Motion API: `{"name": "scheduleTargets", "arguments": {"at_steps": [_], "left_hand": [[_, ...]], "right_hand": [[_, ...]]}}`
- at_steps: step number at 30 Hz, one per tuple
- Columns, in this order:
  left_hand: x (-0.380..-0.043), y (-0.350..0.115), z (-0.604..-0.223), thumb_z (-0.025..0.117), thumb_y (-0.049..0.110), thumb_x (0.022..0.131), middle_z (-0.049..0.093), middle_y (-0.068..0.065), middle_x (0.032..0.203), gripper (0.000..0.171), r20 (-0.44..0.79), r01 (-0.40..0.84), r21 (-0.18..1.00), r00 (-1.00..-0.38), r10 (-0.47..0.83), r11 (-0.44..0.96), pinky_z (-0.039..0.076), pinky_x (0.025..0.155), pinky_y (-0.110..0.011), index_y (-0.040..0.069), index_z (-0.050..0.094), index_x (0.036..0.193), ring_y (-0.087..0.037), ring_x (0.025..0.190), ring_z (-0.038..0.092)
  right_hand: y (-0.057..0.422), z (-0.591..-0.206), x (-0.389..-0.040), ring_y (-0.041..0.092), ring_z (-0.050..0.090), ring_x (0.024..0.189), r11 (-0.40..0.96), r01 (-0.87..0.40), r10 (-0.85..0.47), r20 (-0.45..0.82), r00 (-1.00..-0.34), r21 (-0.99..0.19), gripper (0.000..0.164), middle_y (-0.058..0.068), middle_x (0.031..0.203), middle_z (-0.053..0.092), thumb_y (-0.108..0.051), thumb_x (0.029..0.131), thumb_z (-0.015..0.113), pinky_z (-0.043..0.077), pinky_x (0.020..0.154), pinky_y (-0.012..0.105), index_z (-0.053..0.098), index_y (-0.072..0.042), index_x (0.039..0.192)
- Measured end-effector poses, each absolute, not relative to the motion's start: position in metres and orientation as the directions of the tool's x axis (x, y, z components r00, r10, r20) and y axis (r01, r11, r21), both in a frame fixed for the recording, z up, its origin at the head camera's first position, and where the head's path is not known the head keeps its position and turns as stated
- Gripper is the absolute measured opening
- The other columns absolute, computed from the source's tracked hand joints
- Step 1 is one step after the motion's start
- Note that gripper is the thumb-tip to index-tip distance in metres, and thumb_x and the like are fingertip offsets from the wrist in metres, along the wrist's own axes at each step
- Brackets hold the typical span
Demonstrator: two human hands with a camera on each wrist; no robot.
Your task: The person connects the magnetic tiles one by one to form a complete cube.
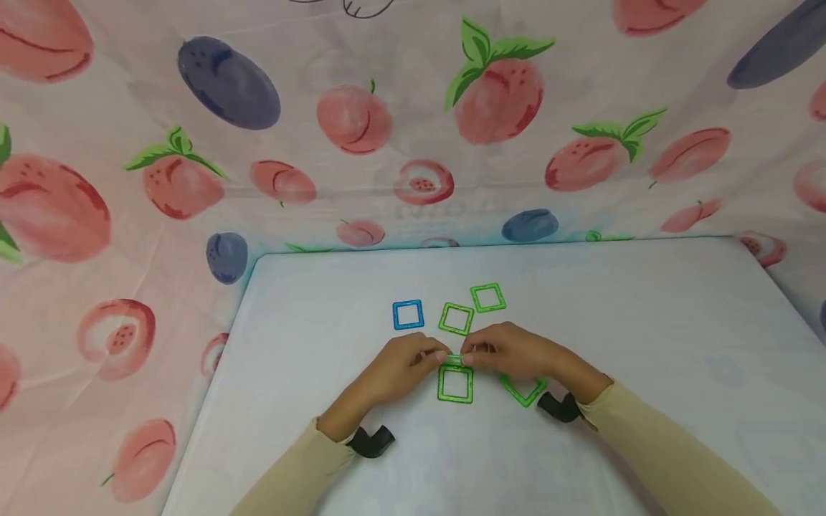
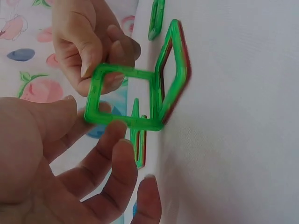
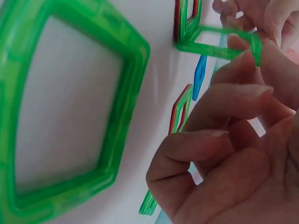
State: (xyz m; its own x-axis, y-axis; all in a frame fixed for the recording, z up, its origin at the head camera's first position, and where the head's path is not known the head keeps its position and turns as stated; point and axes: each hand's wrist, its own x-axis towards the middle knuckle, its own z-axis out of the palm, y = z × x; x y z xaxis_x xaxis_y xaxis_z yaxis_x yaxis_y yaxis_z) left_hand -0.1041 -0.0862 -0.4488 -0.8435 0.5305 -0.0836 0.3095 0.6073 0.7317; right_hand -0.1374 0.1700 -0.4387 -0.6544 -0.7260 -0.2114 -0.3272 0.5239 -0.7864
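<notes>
Both hands hold a green square magnetic tile (image 1: pixel 454 358), a frame with an open middle, standing on edge. Its lower edge meets the far edge of another green square tile (image 1: pixel 455 400) lying flat on the table. My left hand (image 1: pixel 403 365) pinches one side of the raised tile (image 2: pixel 93 95) between thumb and index finger, its other fingers loosely bent. On the opposite side, my right hand (image 1: pixel 516 351) pinches it with thumb and fingertips. Partly hidden below the right hand lies one more green tile (image 1: pixel 514 393), large in the right wrist view.
Beyond the hands lie a blue square tile (image 1: pixel 408 327) and two green square tiles, one nearer (image 1: pixel 454 332) and one farther right (image 1: pixel 492 309). A white table (image 1: pixel 645 322) carries everything. A fruit-print cloth (image 1: pixel 387 179) hangs behind it and at the left.
</notes>
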Motion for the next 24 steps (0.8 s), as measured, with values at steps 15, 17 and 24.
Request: {"name": "scheduleTargets", "arguments": {"at_steps": [15,17,24], "left_hand": [[-0.106,-0.089,-0.458,0.056,0.041,0.105,0.071,0.008,0.101,0.026,-0.191,0.191,0.817,-0.802,0.567,0.545,0.048,0.084,-0.027,0.025,0.076,0.111,-0.008,0.093,0.060],[-0.106,-0.090,-0.458,0.055,0.041,0.105,0.072,0.007,0.101,0.027,-0.193,0.193,0.817,-0.796,0.574,0.543,0.048,0.084,-0.027,0.025,0.076,0.111,-0.009,0.093,0.060],[-0.105,-0.094,-0.460,0.056,0.042,0.105,0.072,0.008,0.097,0.027,-0.216,0.183,0.828,-0.768,0.603,0.529,0.046,0.084,-0.027,0.024,0.077,0.105,-0.008,0.091,0.059]], "right_hand": [[0.185,-0.444,-0.134,0.013,0.056,0.072,0.643,-0.222,-0.539,-0.227,-0.811,-0.733,0.019,-0.005,0.084,0.068,-0.039,0.100,0.066,0.047,0.065,0.028,0.076,-0.023,0.103],[0.195,-0.443,-0.131,0.013,0.057,0.074,0.674,-0.189,-0.484,-0.234,-0.843,-0.714,0.020,-0.006,0.085,0.070,-0.039,0.100,0.066,0.047,0.067,0.028,0.077,-0.022,0.101],[0.227,-0.441,-0.120,0.015,0.055,0.076,0.739,-0.054,-0.354,-0.319,-0.879,-0.672,0.022,-0.002,0.080,0.071,-0.037,0.094,0.073,0.042,0.065,0.030,0.079,-0.017,0.090]]}}
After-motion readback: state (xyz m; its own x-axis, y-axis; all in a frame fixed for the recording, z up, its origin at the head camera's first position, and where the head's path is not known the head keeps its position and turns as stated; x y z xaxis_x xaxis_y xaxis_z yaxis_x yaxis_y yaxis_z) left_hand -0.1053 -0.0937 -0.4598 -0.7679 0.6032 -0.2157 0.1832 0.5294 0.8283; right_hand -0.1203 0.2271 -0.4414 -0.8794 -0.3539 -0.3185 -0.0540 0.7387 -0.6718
